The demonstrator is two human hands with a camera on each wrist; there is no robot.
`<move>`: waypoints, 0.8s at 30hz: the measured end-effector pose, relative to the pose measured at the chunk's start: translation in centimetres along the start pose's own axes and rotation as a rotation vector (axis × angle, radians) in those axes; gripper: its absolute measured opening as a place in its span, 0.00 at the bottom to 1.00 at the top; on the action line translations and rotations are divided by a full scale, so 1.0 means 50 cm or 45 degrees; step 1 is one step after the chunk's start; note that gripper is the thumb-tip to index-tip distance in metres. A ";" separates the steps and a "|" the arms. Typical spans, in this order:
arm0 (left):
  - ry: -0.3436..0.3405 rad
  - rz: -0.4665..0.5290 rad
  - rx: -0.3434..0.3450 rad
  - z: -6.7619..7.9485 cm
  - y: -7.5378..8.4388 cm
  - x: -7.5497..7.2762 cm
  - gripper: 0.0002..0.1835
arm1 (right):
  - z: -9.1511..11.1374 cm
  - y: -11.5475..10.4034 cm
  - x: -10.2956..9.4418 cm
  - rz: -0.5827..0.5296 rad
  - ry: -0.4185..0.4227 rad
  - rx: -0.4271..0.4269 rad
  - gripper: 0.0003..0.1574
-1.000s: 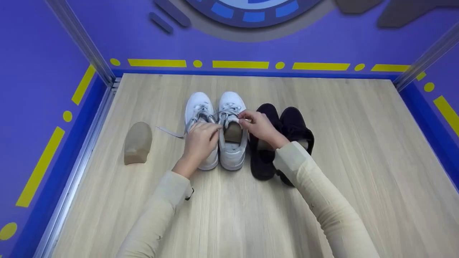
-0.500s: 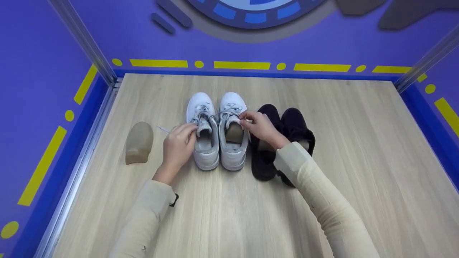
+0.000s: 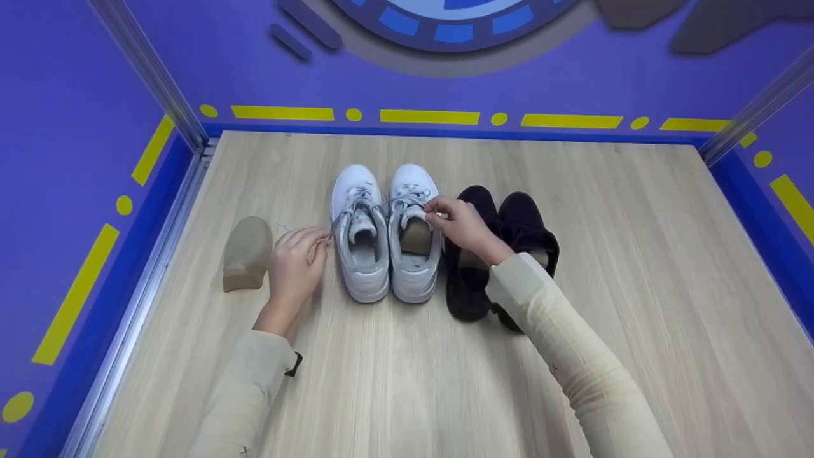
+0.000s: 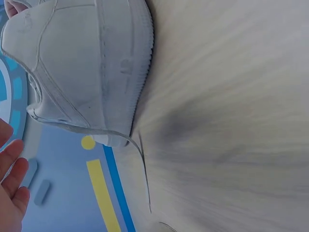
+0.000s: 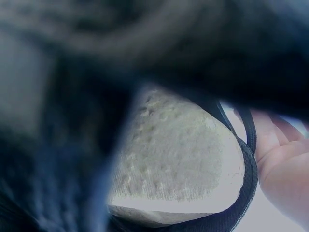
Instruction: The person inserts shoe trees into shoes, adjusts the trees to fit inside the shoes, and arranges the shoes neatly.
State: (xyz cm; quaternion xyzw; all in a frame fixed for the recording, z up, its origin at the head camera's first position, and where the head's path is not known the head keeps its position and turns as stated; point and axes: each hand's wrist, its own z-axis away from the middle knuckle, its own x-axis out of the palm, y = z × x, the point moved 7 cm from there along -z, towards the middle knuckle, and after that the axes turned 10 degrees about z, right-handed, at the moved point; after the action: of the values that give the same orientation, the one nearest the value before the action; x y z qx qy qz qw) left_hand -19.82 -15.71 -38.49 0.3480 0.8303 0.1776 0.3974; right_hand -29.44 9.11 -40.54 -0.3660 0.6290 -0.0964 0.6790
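A pair of white sneakers stands side by side, toes pointing away: the left sneaker [image 3: 369,280] and the right sneaker [image 3: 413,280]. Just left of the left sneaker, my left hand [image 3: 294,264] pinches a grey shoelace between thumb and index finger. A loose lace end [image 4: 145,176] runs down that sneaker's side to the floorboard in the left wrist view. My right hand [image 3: 467,222] pinches a lace at the right sneaker's eyelets, with the wrist over the black shoes. A brown shoe form [image 3: 416,236] shows in the right sneaker's opening; the left sneaker's opening is bare inside.
Another brown shoe form [image 3: 247,254] lies to the left of my left hand. A pair of black shoes [image 3: 520,210] with straps stands right of the sneakers. Blue-purple panels [image 3: 445,89] surround the wooden board [image 3: 636,267] on three sides.
My left hand has moved left from between the sneakers to beside the left one, uncovering its opening. The right hand has stayed at the right sneaker's laces.
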 end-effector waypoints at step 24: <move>-0.098 -0.105 -0.229 0.043 -0.104 -0.034 0.12 | 0.000 0.002 0.003 -0.038 -0.023 0.020 0.09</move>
State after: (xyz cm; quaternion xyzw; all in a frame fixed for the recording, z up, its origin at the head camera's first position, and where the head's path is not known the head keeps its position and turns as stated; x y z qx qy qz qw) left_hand -19.66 -20.50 -41.91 0.2829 0.8087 0.2215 0.4658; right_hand -29.43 9.07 -40.73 -0.3709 0.6167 -0.1081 0.6859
